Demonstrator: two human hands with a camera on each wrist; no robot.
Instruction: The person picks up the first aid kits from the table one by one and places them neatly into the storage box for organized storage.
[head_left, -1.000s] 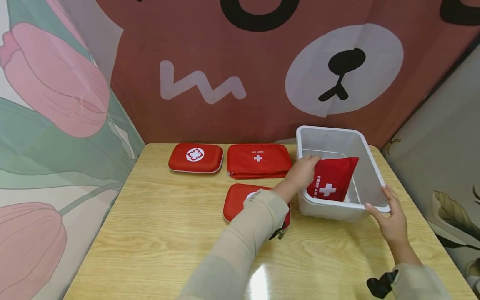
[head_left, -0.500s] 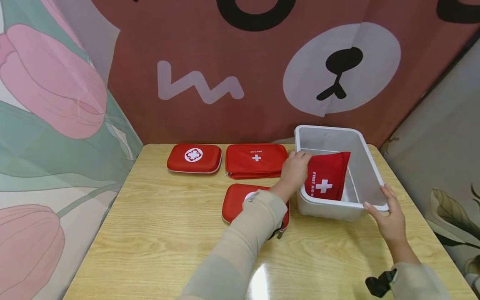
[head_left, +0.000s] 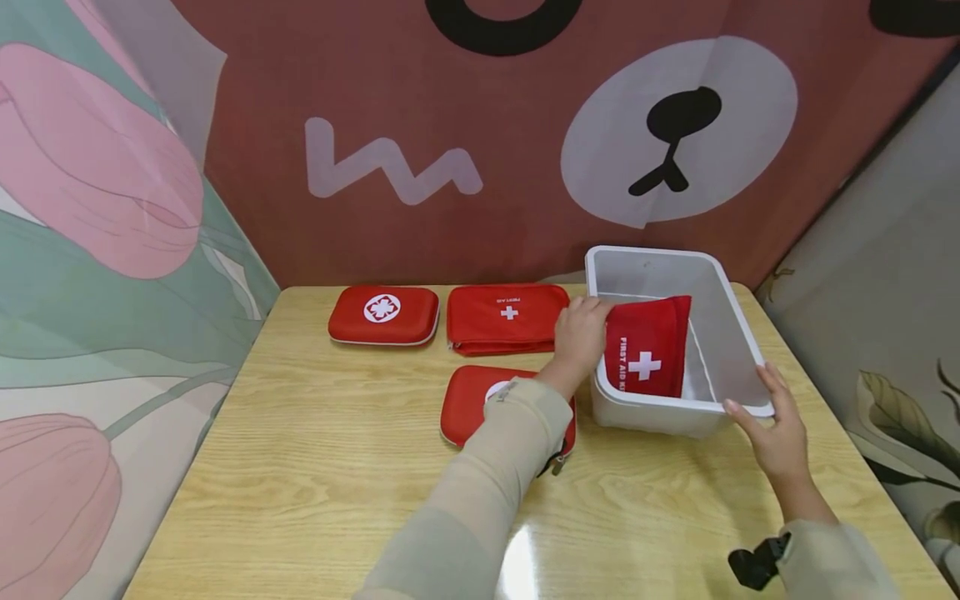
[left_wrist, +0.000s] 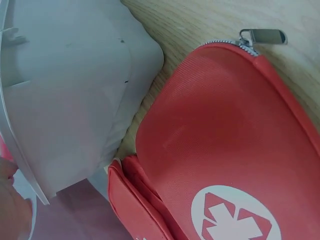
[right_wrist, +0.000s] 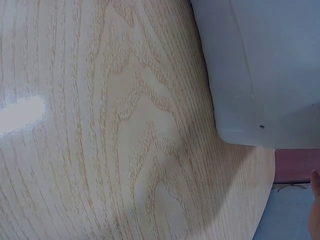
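A red first aid pouch [head_left: 649,348] with a white cross stands tilted inside the grey-white plastic bin [head_left: 675,415], against its left side. My left hand [head_left: 581,337] grips the pouch's left edge at the bin's left rim, its fingertips partly hidden. At the bin's front right corner, my right hand [head_left: 782,433] holds the rim between thumb and fingers. Below my left forearm lies a red hard case [head_left: 467,404], partly covered by the sleeve. The left wrist view shows this zippered case [left_wrist: 215,130] close up beside the bin's outer wall [left_wrist: 65,100].
Along the table's back edge lie a red case with a round white emblem [head_left: 384,317] and a flat red first aid bag [head_left: 508,320]. The wooden table [head_left: 300,483] meets a printed cloth backdrop [head_left: 390,233] behind.
My left hand has drawn the pouch leftward inside the bin, up to the left rim. My right hand keeps its hold on the corner. The head view has shifted slightly.
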